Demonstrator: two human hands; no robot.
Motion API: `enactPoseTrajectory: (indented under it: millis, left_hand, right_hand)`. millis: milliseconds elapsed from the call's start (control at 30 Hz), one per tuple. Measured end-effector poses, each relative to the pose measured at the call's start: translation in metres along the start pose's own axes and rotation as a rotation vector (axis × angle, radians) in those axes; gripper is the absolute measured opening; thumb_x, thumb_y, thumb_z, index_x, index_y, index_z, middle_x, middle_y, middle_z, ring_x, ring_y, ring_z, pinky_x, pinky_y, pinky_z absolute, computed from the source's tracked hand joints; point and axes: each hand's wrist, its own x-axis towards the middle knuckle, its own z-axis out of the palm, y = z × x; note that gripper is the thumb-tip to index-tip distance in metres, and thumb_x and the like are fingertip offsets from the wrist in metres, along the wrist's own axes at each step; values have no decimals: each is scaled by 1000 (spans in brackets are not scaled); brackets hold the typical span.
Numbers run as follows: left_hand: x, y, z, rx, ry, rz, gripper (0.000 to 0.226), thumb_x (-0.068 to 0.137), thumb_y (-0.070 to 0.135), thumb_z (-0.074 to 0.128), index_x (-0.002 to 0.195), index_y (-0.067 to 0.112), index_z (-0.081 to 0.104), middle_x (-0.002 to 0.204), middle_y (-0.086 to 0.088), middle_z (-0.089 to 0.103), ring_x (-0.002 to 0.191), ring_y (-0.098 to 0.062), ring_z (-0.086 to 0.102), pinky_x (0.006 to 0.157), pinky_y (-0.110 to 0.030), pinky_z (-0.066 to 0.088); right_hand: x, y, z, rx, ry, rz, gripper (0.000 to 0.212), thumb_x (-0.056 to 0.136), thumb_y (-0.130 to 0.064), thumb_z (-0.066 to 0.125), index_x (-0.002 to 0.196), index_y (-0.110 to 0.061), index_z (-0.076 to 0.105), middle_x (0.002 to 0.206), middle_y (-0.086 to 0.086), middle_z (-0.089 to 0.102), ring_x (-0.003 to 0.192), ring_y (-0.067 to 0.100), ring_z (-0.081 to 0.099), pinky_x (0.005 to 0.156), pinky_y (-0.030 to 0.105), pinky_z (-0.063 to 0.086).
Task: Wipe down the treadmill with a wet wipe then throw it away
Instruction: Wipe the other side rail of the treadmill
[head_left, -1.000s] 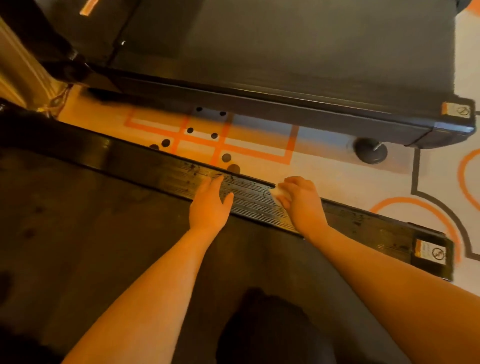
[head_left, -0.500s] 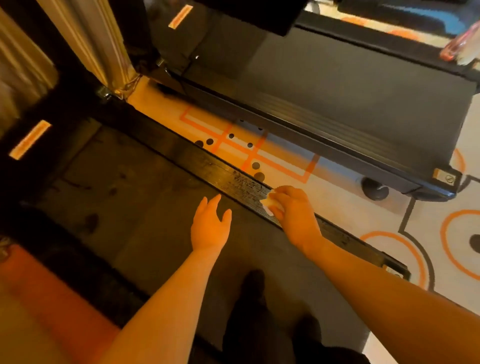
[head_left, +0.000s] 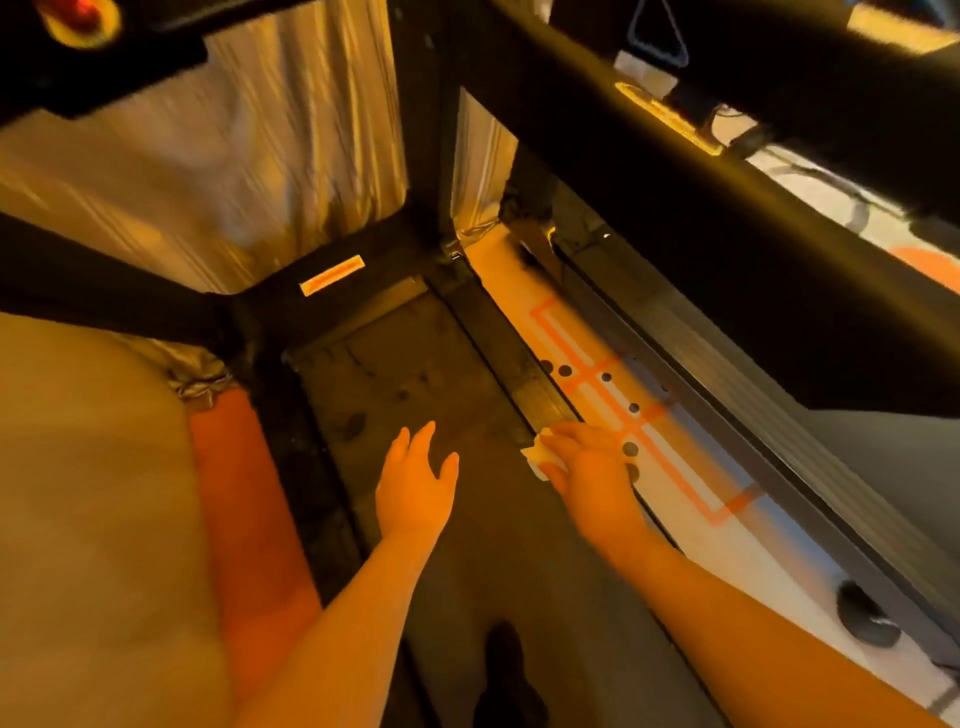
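A second treadmill (head_left: 769, 332) runs alongside on the right, its dark deck parallel to the one being cleaned, with a strip of pale floor (head_left: 691, 540) between them marked by orange lines and black dots. A round black foot (head_left: 865, 613) of that neighbouring machine sits on the floor near the lower right. Ahead, a shiny curtain (head_left: 249, 156) hangs behind the dark uprights of the frame, and an orange sticker (head_left: 331, 275) glows on the black hood at the front of the belt. To the left of the deck lies an orange band of flooring (head_left: 244, 514).

The treadmill (head_left: 415, 374) underfoot shows a dull, smudged belt with a black side rail (head_left: 506, 358) along its right edge. A dark shoe (head_left: 506, 675) stands on the belt at the bottom.

The right hand (head_left: 589, 470) reaches forward and down onto that side rail, fingers curled over the wet wipe (head_left: 537, 457), a small pale wad pressed against the rail's inner edge. The left hand (head_left: 415, 483) is held over the belt, palm down, fingers straight and slightly spread, gripping nothing; whether it touches the belt I cannot tell.
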Motion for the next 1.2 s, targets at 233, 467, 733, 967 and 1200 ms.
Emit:
enactPoseTrajectory:
  millis: [233,467,733,967,1200]
  left_hand:
    - [62,-47,-93,-36,59,-109,58,98,44,51,151,30,32,161,-2,22,147,-22,22,112,-45,37]
    - [118,-82,-169,-106,125,-187,57,99,43,49,151,28,32,161,-3,21,148,-23,20,114,-44,34]
    - [162,-126,-212,-198,239,-357,56,99,38,51,151,25,34,161,-5,19,148,-24,18,116,-42,30]
    - [195,-152,-231,-260,340,-540,56,98,40,53,150,28,35,161,-5,19,148,-24,20,114,-40,29]
    - [213,-156,-245,-254,332,-689,56,101,43,45,152,30,28,163,-3,12,148,-25,20,111,-40,33]
  right_hand:
    - [86,-105,3,-25,-58,-134,34,95,-13,61,128,-7,62,136,13,55,128,33,47,103,28,31]
    - [160,-203,16,-70,-88,-238,38,97,-17,57,134,-11,58,140,6,50,130,23,39,99,19,27]
    - [233,-301,58,-111,-213,-435,41,97,-20,58,137,-15,54,142,4,47,135,21,37,110,31,36]
    - [305,-343,98,-200,-396,-692,40,97,-19,57,137,-18,54,145,2,44,138,20,34,108,21,29]
    - [358,-377,134,-287,-630,-793,39,98,-20,54,138,-24,52,145,0,41,135,17,37,107,20,29]
